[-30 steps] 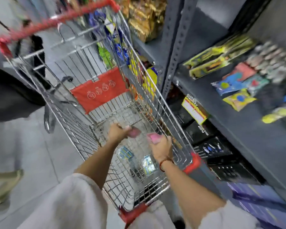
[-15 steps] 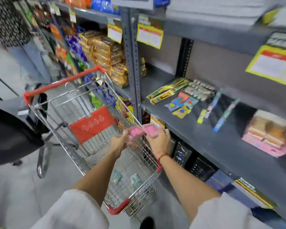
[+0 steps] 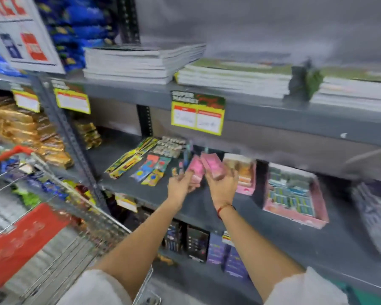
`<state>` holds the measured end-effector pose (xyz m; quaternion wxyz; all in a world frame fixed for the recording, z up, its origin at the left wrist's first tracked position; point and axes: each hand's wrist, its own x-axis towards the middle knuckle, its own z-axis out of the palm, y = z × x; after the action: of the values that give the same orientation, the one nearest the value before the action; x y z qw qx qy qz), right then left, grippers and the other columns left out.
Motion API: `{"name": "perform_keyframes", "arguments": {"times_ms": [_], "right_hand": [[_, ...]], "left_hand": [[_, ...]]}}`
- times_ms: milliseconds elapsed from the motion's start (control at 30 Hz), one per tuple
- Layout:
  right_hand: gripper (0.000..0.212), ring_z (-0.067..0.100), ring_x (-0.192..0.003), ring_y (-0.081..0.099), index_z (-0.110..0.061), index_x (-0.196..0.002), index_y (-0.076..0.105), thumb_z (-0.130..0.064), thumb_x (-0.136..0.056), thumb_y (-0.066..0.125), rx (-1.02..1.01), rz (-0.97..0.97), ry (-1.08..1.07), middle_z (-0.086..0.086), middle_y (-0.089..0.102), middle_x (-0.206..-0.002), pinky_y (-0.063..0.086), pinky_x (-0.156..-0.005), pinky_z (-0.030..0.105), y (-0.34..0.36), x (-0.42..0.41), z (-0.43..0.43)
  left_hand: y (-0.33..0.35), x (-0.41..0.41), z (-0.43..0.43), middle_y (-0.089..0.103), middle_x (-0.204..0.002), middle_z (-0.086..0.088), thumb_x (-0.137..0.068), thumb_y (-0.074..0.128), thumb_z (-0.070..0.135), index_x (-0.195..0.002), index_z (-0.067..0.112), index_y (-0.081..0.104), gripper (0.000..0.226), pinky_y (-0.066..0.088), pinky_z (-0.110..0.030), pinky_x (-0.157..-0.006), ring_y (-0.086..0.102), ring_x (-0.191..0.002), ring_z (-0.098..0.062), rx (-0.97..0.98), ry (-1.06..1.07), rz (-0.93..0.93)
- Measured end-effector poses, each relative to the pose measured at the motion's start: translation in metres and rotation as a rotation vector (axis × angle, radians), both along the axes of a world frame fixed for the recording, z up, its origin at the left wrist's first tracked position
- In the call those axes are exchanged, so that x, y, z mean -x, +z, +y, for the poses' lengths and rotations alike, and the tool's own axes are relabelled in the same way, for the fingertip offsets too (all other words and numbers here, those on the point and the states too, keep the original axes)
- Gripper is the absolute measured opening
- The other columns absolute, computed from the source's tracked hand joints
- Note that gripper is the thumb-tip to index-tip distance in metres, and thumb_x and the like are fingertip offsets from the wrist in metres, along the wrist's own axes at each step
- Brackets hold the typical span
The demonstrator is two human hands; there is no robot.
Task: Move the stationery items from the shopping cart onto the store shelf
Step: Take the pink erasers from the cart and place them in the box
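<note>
Reaching out over the grey store shelf (image 3: 163, 194), both bare arms are seen extended from white sleeves at the bottom of the view. A pink packet (image 3: 195, 169) is held in the left hand (image 3: 182, 187), the grip closed around its lower end, and a second pink packet (image 3: 211, 165) is held in the right hand (image 3: 222, 187), fingers wrapped under it in the same way. The two packets are tilted and lie just beside each other above the middle shelf, at about 12 o'clock from the hands; whether they touch cannot be told through the blur. A red thread (image 3: 223, 209) is worn on the right wrist. On the shelf, flat colourful packs (image 3: 150, 168) are laid at 10 o'clock from the hands, a pink display box (image 3: 244, 172) sits right behind the right hand at 2 o'clock, and a larger pink tray of small items (image 3: 295, 194) is placed at 3 o'clock. Stacks of notebooks (image 3: 141, 62) are piled on the shelf above, with a yellow price label (image 3: 197, 116) fixed to its edge. The shopping cart (image 3: 59, 227), wire-sided with a red panel, is seen at 8 o'clock, well apart from the packets
</note>
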<state>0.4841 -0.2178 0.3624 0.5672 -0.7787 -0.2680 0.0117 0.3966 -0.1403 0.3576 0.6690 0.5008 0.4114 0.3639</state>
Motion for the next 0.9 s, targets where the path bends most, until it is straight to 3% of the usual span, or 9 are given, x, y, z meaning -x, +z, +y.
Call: {"name": "perform_keyframes", "arguments": {"times_ms": [100, 233, 333, 367, 467, 600, 667, 767, 900], "right_hand": [[0.047, 0.032, -0.106, 0.059, 0.005, -0.108, 0.063, -0.023, -0.073, 0.079, 0.014, 0.045, -0.144, 0.024, 0.064, -0.109, 0.045, -0.094, 0.034, -0.008, -0.037, -0.027], [0.05, 0.035, -0.1, 0.058, 0.006, -0.107, 0.061, -0.032, -0.079, 0.074, 0.081, 0.085, -0.267, 0.027, 0.06, -0.109, 0.038, -0.084, 0.029, -0.011, -0.069, -0.038], [0.064, 0.037, -0.115, 0.052, 0.004, -0.128, 0.048, -0.038, -0.083, 0.068, 0.151, 0.146, -0.252, 0.027, 0.048, -0.128, 0.043, -0.095, 0.036, -0.015, -0.086, -0.035], [0.07, 0.038, -0.121, 0.048, 0.002, -0.136, 0.039, -0.039, -0.086, 0.065, 0.159, 0.171, -0.226, 0.026, 0.042, -0.136, 0.041, -0.102, 0.04, -0.017, -0.09, -0.032], [0.063, 0.04, -0.126, 0.045, -0.006, -0.145, 0.028, -0.035, -0.095, 0.051, 0.23, 0.111, -0.106, 0.026, 0.035, -0.142, 0.037, -0.107, 0.042, -0.029, -0.096, -0.028], [0.053, 0.034, -0.138, 0.034, -0.016, -0.149, 0.022, -0.025, -0.1, 0.04, 0.37, -0.048, 0.067, 0.019, 0.02, -0.154, 0.028, -0.117, 0.041, -0.042, -0.101, -0.03], [0.054, 0.028, -0.143, 0.026, -0.02, -0.15, 0.017, -0.024, -0.101, 0.037, 0.386, -0.114, 0.118, 0.011, 0.012, -0.159, 0.024, -0.12, 0.036, -0.042, -0.105, -0.029], [0.048, 0.025, -0.144, 0.025, -0.014, -0.149, 0.023, -0.017, -0.102, 0.034, 0.422, -0.207, 0.154, 0.002, 0.021, -0.155, 0.024, -0.114, 0.01, -0.042, -0.117, -0.022], [0.059, 0.027, -0.147, 0.016, -0.018, -0.151, 0.014, -0.008, -0.097, 0.037, 0.688, -0.332, 0.144, 0.013, 0.006, -0.16, 0.016, -0.121, 0.03, -0.043, -0.138, -0.015]], "left_hand": [[-0.001, -0.045, -0.02, 0.065, -0.051, -0.001, -0.091, 0.061, 0.011, -0.063, 0.008, 0.059, 0.029, 0.054, -0.012, -0.045, 0.062, -0.057, -0.016, 0.089, -0.075, 0.003], [-0.003, -0.092, -0.027, 0.065, -0.059, -0.007, -0.09, 0.063, 0.009, -0.069, 0.0, 0.059, 0.023, 0.055, -0.013, -0.048, 0.063, -0.058, -0.014, 0.165, -0.084, 0.007], [-0.009, -0.12, -0.024, 0.067, -0.074, -0.014, -0.088, 0.064, 0.012, -0.09, -0.002, 0.061, 0.015, 0.056, -0.014, -0.048, 0.066, -0.043, -0.005, 0.113, -0.111, 0.144], [-0.012, -0.129, -0.022, 0.07, -0.083, -0.017, -0.088, 0.063, 0.014, -0.097, -0.002, 0.062, 0.017, 0.06, -0.018, -0.056, 0.072, -0.056, -0.007, 0.079, -0.13, 0.198], [-0.017, -0.136, -0.012, 0.07, -0.113, -0.02, -0.088, 0.064, 0.021, -0.12, 0.003, 0.061, 0.037, 0.053, -0.036, -0.095, 0.067, -0.105, -0.028, -0.247, -0.224, 0.447], [-0.023, -0.126, 0.005, 0.072, -0.115, -0.011, -0.087, 0.066, 0.016, -0.115, -0.001, 0.064, 0.033, 0.051, -0.018, -0.08, 0.07, -0.086, -0.016, -0.633, -0.402, 0.553], [-0.024, -0.124, 0.015, 0.067, -0.125, -0.007, -0.09, 0.063, 0.023, -0.109, -0.004, 0.065, 0.033, 0.053, -0.031, -0.079, 0.071, -0.091, -0.024, -0.823, -0.42, 0.724], [-0.017, -0.125, 0.023, 0.057, -0.125, -0.005, -0.093, 0.055, 0.032, -0.121, 0.013, 0.062, 0.035, 0.054, -0.041, -0.081, 0.066, -0.101, -0.028, -1.103, -0.448, 0.963], [-0.012, -0.13, 0.032, 0.051, -0.124, -0.004, -0.093, 0.054, 0.032, -0.12, 0.014, 0.063, 0.034, 0.053, -0.039, -0.08, 0.062, -0.104, -0.026, -1.307, -0.528, 1.007]]}}
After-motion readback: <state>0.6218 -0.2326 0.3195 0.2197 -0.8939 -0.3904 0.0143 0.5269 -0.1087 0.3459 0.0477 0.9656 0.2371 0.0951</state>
